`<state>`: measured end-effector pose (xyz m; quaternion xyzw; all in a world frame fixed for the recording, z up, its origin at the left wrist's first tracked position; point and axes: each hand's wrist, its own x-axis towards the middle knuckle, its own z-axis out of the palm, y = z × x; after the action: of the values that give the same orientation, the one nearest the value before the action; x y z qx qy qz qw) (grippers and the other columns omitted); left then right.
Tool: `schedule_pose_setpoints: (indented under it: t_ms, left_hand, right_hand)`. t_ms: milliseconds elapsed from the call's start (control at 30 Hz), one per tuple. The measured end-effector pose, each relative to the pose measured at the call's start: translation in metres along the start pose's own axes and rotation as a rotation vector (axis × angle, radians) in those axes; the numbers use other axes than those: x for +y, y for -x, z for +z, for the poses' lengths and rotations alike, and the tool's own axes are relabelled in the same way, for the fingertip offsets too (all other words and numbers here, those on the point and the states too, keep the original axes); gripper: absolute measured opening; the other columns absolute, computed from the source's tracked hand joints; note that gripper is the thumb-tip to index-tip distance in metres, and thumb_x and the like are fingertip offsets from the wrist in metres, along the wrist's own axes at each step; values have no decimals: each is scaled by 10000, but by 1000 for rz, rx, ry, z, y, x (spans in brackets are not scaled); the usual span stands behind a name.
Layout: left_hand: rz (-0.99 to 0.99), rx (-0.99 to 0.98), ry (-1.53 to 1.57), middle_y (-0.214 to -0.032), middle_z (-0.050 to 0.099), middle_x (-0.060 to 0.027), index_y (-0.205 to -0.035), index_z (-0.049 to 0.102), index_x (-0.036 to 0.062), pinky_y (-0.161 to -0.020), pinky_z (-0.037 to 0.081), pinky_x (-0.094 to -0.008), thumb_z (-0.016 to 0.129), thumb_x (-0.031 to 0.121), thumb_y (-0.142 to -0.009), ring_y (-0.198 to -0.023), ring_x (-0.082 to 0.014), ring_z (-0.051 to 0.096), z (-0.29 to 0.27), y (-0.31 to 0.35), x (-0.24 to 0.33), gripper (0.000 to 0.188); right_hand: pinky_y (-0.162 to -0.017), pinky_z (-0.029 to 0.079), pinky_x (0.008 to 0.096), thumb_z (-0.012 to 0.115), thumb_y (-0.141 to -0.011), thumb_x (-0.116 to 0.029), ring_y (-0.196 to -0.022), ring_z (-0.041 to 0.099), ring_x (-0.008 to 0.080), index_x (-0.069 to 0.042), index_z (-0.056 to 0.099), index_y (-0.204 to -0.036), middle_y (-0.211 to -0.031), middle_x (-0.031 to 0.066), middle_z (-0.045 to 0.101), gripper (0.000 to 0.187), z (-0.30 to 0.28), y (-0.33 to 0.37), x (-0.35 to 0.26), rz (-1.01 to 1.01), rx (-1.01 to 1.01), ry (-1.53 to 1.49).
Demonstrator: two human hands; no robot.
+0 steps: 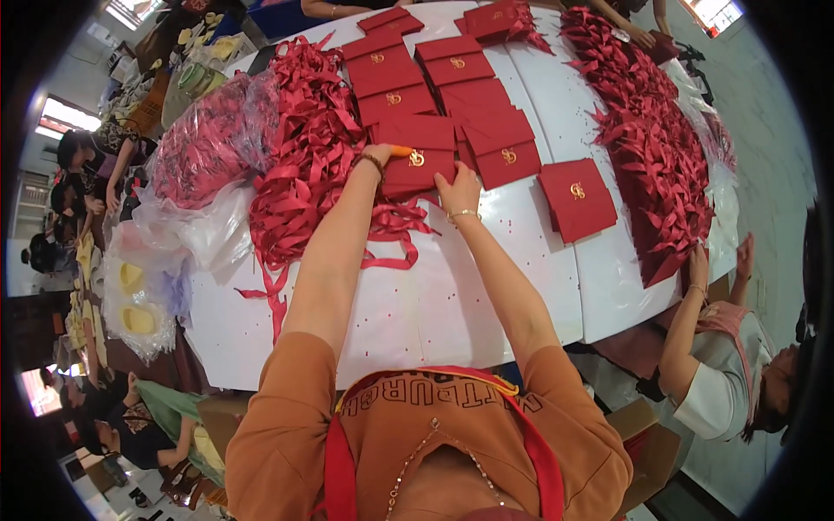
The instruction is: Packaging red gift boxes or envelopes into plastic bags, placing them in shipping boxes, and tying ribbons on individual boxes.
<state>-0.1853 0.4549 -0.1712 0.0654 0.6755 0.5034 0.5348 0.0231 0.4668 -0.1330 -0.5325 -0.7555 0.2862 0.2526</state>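
Both my hands are on a stack of dark red card envelopes [419,135] with a gold emblem, which lies among other stacks on the white table. My left hand [379,156] grips its left edge, and an orange cover on one finger lies across the top near the emblem. At the opposite edge, my right hand [459,189] has its thumb on the near right corner and its fingers along the side. Red ribbon loops [300,174] heap up just left of my left hand. Another envelope stack [499,152] lies close beyond my right hand.
A separate red stack [578,200] sits to the right. A long pile of ribboned red pieces [643,130] runs along the right edge, with a co-worker's hands [698,267] at its near end. Plastic bags [208,148] lie left. The white table [460,304] carries small red specks.
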Motion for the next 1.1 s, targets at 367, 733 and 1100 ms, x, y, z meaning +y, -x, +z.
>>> schedule_pose_setpoints:
  t_ms: [367,733,1100]
  left_hand:
    - [225,-242,-39,-877,611,-143,-971,571,-14,-658,512,-333,670,-5,-627,-709,-240,614,-4,63,10,358]
    - [676,-565,-1817,-953,569,-127,-1090,435,40,-768,371,-395,723,158,-514,-908,-265,537,42,273,22,654]
    - [1195,-304,-1511,-1315,321,-155,-1251,404,215,-976,158,-468,666,482,-607,-1223,-317,272,-11,288,-33,745]
  right_hand:
    - [-878,361,383,702,-644,-371,-1049,429,344,-44,329,-1258,-1162,206,426,790,-32,26,18,62,-155,-432]
    - [-912,380,348,758,-612,-170,-1124,418,253,-119,189,-1353,-1271,175,358,936,-136,103,-49,-545,-659,-449]
    - [-844,437,303,723,-623,-19,-980,518,173,-94,307,-1265,-1097,94,487,768,-84,168,-14,-206,-561,-897]
